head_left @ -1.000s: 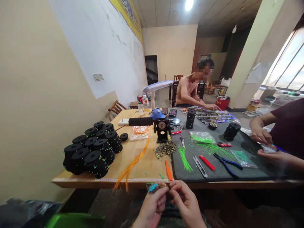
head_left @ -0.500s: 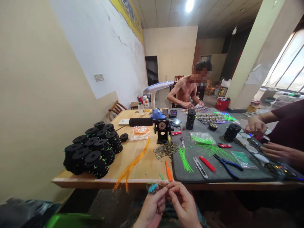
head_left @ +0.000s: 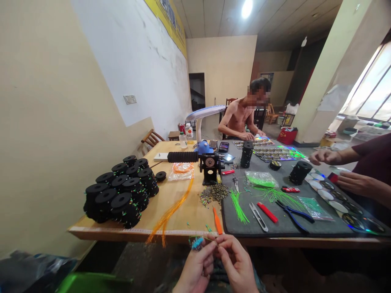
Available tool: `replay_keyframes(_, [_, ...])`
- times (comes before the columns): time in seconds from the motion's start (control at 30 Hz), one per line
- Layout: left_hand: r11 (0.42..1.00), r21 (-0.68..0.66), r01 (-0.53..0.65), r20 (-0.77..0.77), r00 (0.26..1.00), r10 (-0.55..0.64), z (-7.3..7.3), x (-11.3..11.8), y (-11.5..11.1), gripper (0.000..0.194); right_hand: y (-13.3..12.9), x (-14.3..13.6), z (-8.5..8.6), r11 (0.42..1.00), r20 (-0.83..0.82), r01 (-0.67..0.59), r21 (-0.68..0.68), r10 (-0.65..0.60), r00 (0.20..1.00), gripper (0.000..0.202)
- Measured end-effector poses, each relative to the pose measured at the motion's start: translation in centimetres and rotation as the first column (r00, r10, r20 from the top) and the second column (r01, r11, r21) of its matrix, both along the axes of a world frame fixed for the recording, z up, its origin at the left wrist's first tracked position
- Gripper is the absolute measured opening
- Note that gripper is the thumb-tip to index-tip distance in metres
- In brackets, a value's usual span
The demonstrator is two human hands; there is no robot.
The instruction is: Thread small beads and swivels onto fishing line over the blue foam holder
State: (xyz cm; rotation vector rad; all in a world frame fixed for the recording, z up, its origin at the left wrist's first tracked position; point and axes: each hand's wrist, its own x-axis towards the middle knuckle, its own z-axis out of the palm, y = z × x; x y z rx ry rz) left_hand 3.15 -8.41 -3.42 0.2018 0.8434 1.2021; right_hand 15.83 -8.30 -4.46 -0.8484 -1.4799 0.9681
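My left hand (head_left: 198, 262) is closed just beyond the table's front edge, thumb and forefinger pinched together. A small turquoise cluster (head_left: 197, 243) sits at the forefinger. Beside it runs a thin yellow-green strand (head_left: 209, 239), reaching the fingertips of both hands. My right hand (head_left: 234, 258) is also closed in a pinch, its fingertips meeting those of the left; the fingers cover the strand's end. Closest to them on the table lies an orange-handled tool (head_left: 217, 221), with a few tiny green pieces (head_left: 208, 228) to its left.
Black foam spools (head_left: 122, 199) crowd the left. A winding device (head_left: 210, 169) stands mid-table behind a bead pile (head_left: 215, 192). On the grey mat (head_left: 244, 228) are snips (head_left: 258, 217), a red stick (head_left: 267, 212), pliers (head_left: 295, 215) and green strands (head_left: 238, 206). Two co-workers sit around the table.
My hands hold nearly the same pinch. At the right, the co-worker's hands have moved apart and away from the round discs. The whole view has shifted slightly.
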Motion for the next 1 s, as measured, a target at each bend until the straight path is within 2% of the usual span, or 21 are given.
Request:
replay_keyframes(0.63, [1.000,0.027,0.012,-0.036,0.999,-0.011,-0.05,0.00,0.00,0.050,0.18,-0.09,-0.37,1.000,0.000,-0.003,-0.002,0.003,1.000,0.019])
replay_keyframes(1.0, [0.998,0.057,-0.032,-0.109,0.993,0.038,0.03,0.19,-0.08,0.052,0.17,-0.12,0.02,1.000,0.001,0.011,0.024,-0.011,1.000,0.018])
